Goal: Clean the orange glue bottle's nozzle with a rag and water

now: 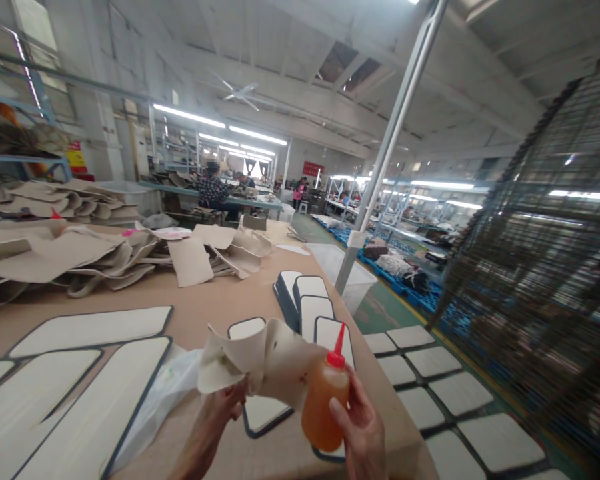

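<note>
My right hand [363, 423] is wrapped round a squeeze bottle [324, 407] of amber liquid, its red pointed nozzle tilted upward. With closed fingers, my left hand [225, 403] grips a curled beige sheet [275, 363] from below. The sheet's right end comes up against the bottle or just behind it; which, I cannot tell. Under the sheet lies a pale panel with dark edging [265, 412], partly covered. Beyond it, more dark-edged pale pieces [316, 313] are stacked and overlapping near the table's right side.
Large dark-edged panels [95, 400] and a clear plastic bag [165, 390] lie on the brown table [220, 303] to the left. Piled beige sheets [190, 260] line its back. A metal post [380, 160] rises past the right edge; pale pieces [460, 393] cover the floor there. People sit farther off.
</note>
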`<state>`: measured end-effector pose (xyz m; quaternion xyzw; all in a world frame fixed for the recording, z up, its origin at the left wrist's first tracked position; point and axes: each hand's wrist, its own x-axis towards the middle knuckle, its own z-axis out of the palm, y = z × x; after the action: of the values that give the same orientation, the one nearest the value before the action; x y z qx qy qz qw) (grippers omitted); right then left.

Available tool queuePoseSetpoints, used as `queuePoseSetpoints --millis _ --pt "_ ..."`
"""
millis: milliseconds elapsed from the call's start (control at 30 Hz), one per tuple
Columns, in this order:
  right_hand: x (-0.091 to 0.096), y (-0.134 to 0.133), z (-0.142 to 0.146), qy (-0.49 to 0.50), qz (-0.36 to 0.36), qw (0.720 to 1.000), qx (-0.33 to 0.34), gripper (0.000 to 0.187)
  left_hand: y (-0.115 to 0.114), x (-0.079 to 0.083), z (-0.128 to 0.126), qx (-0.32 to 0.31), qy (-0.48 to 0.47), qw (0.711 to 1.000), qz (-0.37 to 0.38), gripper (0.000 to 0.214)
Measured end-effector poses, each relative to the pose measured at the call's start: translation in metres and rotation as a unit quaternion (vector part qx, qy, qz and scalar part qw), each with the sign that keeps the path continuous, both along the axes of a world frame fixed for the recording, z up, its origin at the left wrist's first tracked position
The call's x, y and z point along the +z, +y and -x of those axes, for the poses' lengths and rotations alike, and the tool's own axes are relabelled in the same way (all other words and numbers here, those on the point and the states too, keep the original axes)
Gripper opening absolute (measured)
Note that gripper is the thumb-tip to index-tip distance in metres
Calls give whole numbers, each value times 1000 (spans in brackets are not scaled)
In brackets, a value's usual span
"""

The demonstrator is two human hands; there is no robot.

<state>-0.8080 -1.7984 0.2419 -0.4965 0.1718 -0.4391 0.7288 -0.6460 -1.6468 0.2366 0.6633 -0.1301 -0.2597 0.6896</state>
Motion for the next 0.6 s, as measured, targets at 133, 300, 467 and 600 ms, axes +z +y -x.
queuePoseSetpoints --millis 133,300,467,600 --pt "-1 6 -9 14 50 998 -30 63 9 -23 -18 105 58 992 30 52" --pt "-4 12 -20 51 96 993 -45 64 11 -38 -32 104 43 992 61 50" --pt "-10 12 -29 68 110 990 -47 65 8 -49 -44 158 21 987 -11 57" --pt "-13 13 -36 86 117 988 -43 69 5 -58 -51 157 -14 986 -57 54"
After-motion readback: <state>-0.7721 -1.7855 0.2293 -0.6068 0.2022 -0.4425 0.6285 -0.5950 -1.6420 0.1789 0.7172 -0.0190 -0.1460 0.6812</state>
